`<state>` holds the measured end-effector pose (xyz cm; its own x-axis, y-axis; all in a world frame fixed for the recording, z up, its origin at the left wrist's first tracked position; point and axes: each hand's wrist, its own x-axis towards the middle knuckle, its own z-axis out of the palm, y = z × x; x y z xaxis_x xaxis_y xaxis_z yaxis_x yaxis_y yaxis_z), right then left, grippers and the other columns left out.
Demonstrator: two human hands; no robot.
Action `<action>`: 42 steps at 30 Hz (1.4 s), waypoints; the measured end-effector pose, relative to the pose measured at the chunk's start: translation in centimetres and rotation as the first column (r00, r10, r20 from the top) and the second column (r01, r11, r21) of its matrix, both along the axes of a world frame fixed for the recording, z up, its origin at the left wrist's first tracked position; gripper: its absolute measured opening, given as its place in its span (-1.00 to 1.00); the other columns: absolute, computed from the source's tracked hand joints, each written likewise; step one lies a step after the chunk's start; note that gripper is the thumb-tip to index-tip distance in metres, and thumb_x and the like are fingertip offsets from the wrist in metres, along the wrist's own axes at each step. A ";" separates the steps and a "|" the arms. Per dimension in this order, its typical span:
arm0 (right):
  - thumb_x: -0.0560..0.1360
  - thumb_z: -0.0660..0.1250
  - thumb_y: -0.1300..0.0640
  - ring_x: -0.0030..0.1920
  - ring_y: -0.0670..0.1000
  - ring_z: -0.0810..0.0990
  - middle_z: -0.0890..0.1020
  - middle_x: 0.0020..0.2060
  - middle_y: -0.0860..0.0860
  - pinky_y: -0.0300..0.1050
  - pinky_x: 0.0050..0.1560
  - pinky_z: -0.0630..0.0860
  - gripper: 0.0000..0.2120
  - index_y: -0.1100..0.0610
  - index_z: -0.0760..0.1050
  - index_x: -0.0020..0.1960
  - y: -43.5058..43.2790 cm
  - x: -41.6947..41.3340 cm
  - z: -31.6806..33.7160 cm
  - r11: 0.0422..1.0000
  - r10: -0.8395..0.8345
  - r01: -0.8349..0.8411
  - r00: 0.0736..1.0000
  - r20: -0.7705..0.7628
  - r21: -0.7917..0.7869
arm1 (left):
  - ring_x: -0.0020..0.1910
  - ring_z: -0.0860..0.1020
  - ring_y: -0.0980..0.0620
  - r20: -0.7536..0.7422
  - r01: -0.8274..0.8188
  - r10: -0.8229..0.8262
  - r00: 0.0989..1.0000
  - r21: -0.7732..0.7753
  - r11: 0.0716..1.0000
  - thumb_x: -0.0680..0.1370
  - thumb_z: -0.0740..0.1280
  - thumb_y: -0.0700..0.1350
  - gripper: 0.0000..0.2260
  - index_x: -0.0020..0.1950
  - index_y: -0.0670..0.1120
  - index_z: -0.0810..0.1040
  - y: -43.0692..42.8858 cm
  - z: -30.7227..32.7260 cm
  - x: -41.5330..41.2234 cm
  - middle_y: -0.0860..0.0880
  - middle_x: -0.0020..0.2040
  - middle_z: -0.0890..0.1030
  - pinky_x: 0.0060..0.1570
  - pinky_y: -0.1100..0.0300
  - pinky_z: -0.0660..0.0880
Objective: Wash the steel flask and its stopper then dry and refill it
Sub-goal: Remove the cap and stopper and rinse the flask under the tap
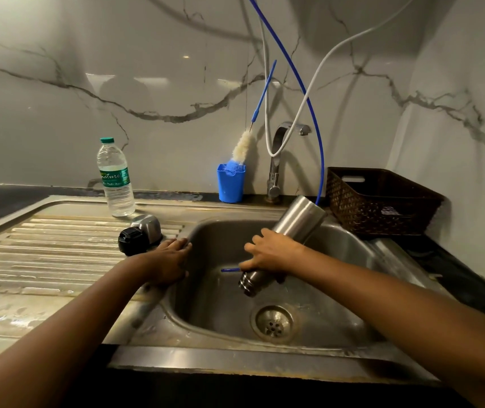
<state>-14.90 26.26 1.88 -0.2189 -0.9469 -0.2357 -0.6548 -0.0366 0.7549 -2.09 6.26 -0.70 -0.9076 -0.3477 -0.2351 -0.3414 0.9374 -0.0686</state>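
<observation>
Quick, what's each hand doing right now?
Left hand: open, resting on the sink's edge, holding nothing.
Right hand: holding the steel flask, tilted mouth-down over the basin.

The flask (297, 228) slants over the sink (220, 307), its mouth low, under the right hand's (270, 253) fingers (251, 245). Just beyond the left hand's (167, 262) fingertips (183, 243), the stopper (130, 241) lies on the drainboard (58, 245). The water bottle (114, 178) stands farther behind.
</observation>
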 end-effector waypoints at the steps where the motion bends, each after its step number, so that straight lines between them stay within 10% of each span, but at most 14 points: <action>1: 0.35 0.48 -0.06 0.19 0.17 0.44 0.40 0.23 0.16 0.05 0.13 0.37 -0.23 -0.05 0.17 0.43 -0.3 -0.1 0.5 0.999 -0.008 0.007 1.000 -0.011 -0.050 | 0.53 -0.20 -0.16 0.000 0.000 0.000 1.000 0.005 1.000 0.62 0.18 0.06 -0.31 0.56 -0.12 -0.19 0.0 0.0 0.0 -0.13 0.56 -0.22 0.50 -0.02 -0.13; 6: 0.43 0.41 0.01 0.10 0.15 0.49 0.50 0.11 0.17 0.09 0.13 0.40 -0.41 0.07 0.24 0.37 -1.7 -0.6 4.0 0.912 -0.152 0.167 0.986 0.069 -0.374 | 0.54 -0.18 -0.15 -0.002 0.004 -0.004 1.000 0.037 0.999 0.62 0.18 0.04 -0.31 0.55 -0.12 -0.20 0.0 0.1 0.1 -0.13 0.56 -0.24 0.50 -0.02 -0.11; 12: 0.43 0.39 -0.03 0.19 0.17 0.46 0.46 0.21 0.14 0.04 0.13 0.37 -0.37 -0.03 0.20 0.41 -1.0 -0.3 1.2 0.997 0.053 -0.045 0.990 -0.134 0.063 | 0.54 -0.14 -0.15 -0.013 0.007 -0.007 1.000 0.035 0.999 0.62 0.19 0.04 -0.30 0.55 -0.13 -0.19 0.0 0.1 0.1 -0.13 0.56 -0.22 0.50 -0.01 -0.08; 16: 0.50 0.32 0.06 0.21 0.19 0.44 0.45 0.22 0.18 0.08 0.17 0.35 -0.40 0.03 0.14 0.46 -1.0 -1.0 2.2 0.972 -0.111 0.100 0.993 -0.039 -0.210 | 0.54 -0.15 -0.14 -0.011 0.001 0.000 1.000 0.047 0.999 0.62 0.20 0.03 -0.31 0.56 -0.12 -0.19 0.1 0.1 0.1 -0.12 0.56 -0.23 0.50 -0.01 -0.09; 20: 0.42 0.40 0.04 0.23 0.20 0.42 0.42 0.24 0.17 0.07 0.18 0.34 -0.32 0.01 0.16 0.44 -0.5 -0.3 0.0 1.000 -0.007 0.010 0.987 -0.158 0.016 | 0.54 -0.15 -0.14 -0.008 -0.007 0.007 1.000 0.039 0.999 0.62 0.19 0.04 -0.31 0.56 -0.10 -0.19 0.3 0.3 0.2 -0.11 0.56 -0.23 0.50 -0.01 -0.10; 29: 0.38 0.45 0.00 0.24 0.19 0.40 0.41 0.27 0.16 0.07 0.19 0.32 -0.24 0.01 0.14 0.46 0.5 -0.9 -0.9 0.981 -0.077 0.078 0.997 0.014 -0.179 | 0.54 -0.14 -0.14 -0.016 -0.013 0.014 1.000 0.048 0.999 0.62 0.19 0.03 -0.31 0.55 -0.11 -0.19 0.6 0.6 0.5 -0.12 0.56 -0.23 0.50 -0.01 -0.10; 32: 0.36 0.45 -0.13 0.26 0.12 0.39 0.41 0.29 0.08 0.02 0.21 0.33 -0.18 -0.06 0.10 0.48 1.3 -0.9 0.0 0.822 -0.107 0.326 0.894 0.435 -0.468 | 0.54 -0.14 -0.13 -0.020 -0.016 0.017 1.000 0.061 0.998 0.61 0.20 0.04 -0.30 0.56 -0.09 -0.18 0.8 0.8 0.7 -0.11 0.56 -0.21 0.50 -0.02 -0.10; 36: 0.27 0.52 -0.17 0.21 0.06 0.47 0.46 0.29 0.05 -0.09 0.16 0.43 -0.16 -0.06 0.20 0.42 2.7 -0.7 0.0 0.484 0.189 0.687 0.522 0.832 -0.542 | 0.55 -0.12 -0.08 -0.113 0.007 -0.004 0.994 0.032 0.999 0.60 0.21 0.08 -0.30 0.56 -0.05 -0.14 1.6 1.3 0.8 -0.08 0.57 -0.14 0.51 -0.01 -0.11; 42: 0.28 0.53 -0.09 0.14 0.03 0.52 0.55 0.21 0.03 -0.14 0.08 0.43 -0.26 0.01 0.28 0.35 3.3 -0.8 1.8 0.109 0.630 0.923 0.222 0.744 -0.368 | 0.45 0.25 -0.06 -0.324 0.071 0.067 0.944 0.396 0.915 0.50 0.30 0.21 -0.30 0.54 0.15 0.04 5.6 3.1 0.6 -0.04 0.52 0.19 0.44 -0.02 0.20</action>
<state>-15.70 29.53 3.67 -0.8490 -0.4225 0.3173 -0.4160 0.1640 -0.8945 -1.53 11.86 2.43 -0.9572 -0.2859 -0.0459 -0.2779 0.8625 0.4229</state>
